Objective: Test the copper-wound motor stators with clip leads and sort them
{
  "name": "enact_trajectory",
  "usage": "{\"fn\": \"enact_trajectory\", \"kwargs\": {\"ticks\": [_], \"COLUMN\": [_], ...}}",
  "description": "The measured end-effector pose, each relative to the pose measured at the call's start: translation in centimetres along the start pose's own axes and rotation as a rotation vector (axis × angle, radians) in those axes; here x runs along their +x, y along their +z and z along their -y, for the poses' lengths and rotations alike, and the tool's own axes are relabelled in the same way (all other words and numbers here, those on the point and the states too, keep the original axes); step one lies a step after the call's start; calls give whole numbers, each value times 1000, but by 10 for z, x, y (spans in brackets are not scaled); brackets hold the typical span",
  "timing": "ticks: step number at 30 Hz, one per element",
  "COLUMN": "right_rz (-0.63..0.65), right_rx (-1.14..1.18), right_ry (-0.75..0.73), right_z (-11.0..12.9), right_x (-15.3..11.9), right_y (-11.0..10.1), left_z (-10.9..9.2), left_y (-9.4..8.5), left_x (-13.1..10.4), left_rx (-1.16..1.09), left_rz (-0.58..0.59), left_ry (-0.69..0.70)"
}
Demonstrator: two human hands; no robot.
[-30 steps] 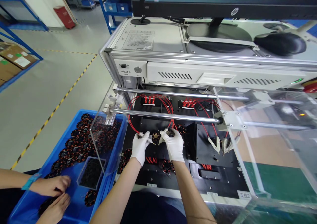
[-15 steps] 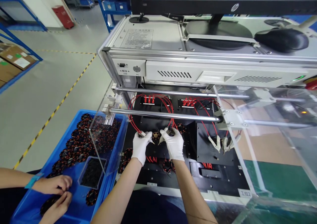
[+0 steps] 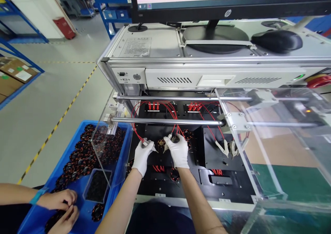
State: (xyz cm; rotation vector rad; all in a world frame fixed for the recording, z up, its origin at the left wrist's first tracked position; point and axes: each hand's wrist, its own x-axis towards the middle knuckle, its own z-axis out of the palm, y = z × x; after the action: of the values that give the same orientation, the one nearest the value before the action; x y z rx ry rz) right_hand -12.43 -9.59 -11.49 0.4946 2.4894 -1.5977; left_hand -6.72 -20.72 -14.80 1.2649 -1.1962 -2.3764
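My left hand (image 3: 142,157), in a white glove, pinches a pale test clip (image 3: 152,146) on red wires. Its tip points toward a small wound coil (image 3: 161,143) on the black fixture plate and stands a little apart from it. On the coil's other side my right hand (image 3: 178,152), gloved too, is closed on a pale test clip (image 3: 167,141) with red leads. Its tip is close to the coil; whether it grips a lead wire I cannot make out. Red wires (image 3: 132,115) loop back from both hands to red terminals (image 3: 153,106).
A metal rail (image 3: 168,121) crosses in front of the hands. More coils lie near the right hand, including one coil (image 3: 174,174) below it. Left stands a blue bin (image 3: 85,201) of coils, where a co-worker's hands (image 3: 64,206) work. A clear cover (image 3: 281,130) is at right.
My left hand with its clip has drawn slightly left, away from the coil. My right hand stays by it. Tilting up, the view takes in green curves on the monitor.
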Motion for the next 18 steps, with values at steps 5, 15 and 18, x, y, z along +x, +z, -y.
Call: {"fn": "enact_trajectory", "kwargs": {"ticks": [5, 15, 18], "right_rz": [0, -1, -6], "right_rx": [-18, 1, -34], "right_ry": [16, -46, -39], "right_z": [-1, -12, -7], "right_x": [1, 6, 3], "right_y": [-1, 4, 4], "left_z": [1, 0, -3], "left_y": [0, -1, -2], "left_x": [-1, -2, -7], "left_rx": [6, 74, 237], "left_rz": [-2, 6, -54], "left_ry": [8, -4, 164]}}
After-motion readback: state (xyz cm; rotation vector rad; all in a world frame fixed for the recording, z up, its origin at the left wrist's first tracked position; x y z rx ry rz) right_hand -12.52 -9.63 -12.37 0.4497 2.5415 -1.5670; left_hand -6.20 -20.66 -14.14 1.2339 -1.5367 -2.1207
